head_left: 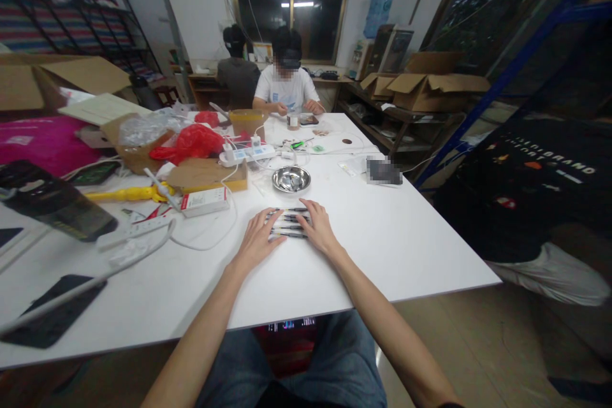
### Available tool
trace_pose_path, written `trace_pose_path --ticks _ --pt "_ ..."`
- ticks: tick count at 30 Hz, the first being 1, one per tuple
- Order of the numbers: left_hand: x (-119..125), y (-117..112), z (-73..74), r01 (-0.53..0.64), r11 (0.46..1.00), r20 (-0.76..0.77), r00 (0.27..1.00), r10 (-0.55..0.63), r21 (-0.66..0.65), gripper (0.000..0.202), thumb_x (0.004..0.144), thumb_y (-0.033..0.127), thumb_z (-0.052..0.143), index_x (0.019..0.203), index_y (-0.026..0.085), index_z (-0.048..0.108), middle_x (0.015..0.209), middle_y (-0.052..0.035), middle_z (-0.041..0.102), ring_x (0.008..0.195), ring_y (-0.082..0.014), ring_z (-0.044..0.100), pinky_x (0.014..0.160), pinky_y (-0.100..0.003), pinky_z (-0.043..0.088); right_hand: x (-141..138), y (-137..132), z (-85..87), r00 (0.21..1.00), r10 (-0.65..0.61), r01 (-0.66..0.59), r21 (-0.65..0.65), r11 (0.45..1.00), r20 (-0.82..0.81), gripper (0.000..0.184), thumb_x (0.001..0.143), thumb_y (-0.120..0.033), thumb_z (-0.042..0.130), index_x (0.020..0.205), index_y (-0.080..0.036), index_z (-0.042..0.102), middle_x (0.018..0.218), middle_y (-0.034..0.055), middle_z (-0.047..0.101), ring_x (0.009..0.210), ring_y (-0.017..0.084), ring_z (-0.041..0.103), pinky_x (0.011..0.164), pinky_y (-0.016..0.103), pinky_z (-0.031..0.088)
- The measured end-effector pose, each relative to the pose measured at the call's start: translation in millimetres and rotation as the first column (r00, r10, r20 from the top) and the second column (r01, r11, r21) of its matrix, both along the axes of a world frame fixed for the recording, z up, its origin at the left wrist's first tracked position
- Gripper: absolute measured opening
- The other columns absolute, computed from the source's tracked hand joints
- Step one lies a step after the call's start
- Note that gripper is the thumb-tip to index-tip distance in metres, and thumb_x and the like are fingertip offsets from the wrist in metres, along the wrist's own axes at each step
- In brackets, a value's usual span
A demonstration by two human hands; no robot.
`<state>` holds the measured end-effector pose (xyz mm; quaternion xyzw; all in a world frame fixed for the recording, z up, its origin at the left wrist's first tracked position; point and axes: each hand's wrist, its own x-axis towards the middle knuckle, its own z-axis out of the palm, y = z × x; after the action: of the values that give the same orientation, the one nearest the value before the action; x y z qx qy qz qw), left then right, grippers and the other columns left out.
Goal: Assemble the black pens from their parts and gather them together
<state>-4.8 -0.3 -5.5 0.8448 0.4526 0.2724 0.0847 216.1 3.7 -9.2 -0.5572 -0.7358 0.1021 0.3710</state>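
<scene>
Several slim black-and-clear pens (289, 227) lie side by side in a row on the white table (382, 248), crosswise in front of me. My left hand (258, 234) rests at their left ends, fingers stretched out and apart. At the right ends is my right hand (316, 224), its fingers also spread, with fingertips touching some of the pens. Neither hand is wrapped round a pen, and the fingers cover parts of the row. Just beyond the pens stands a shiny metal bowl (291, 180) with small dark pieces inside.
Left of my hands are a white box (204, 202), power strip (134, 231), cables, dark bottle (57, 201) and black phone (55, 309). Red plastic bags (191, 145) lie farther back. A blurred dark object (384, 172) is right. A person (287, 86) sits opposite; another person (521, 185) is at right.
</scene>
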Motion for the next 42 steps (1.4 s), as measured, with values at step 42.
trace_pose_path --ticks 42 --pt "2.3 27.3 -11.6 0.073 0.995 -0.102 0.992 -0.08 -0.07 0.066 0.098 0.049 0.042 0.156 0.024 0.021 0.163 -0.0104 0.023 0.152 -0.0261 0.018 0.122 -0.052 0.02 5.1 6.5 -13.8 0.978 0.185 -0.176 -0.092 0.98 0.093 0.063 0.095 -0.039 0.059 0.152 -0.025 0.035 0.152 0.0142 0.041 0.142 0.029 0.036 0.115 0.05 0.034"
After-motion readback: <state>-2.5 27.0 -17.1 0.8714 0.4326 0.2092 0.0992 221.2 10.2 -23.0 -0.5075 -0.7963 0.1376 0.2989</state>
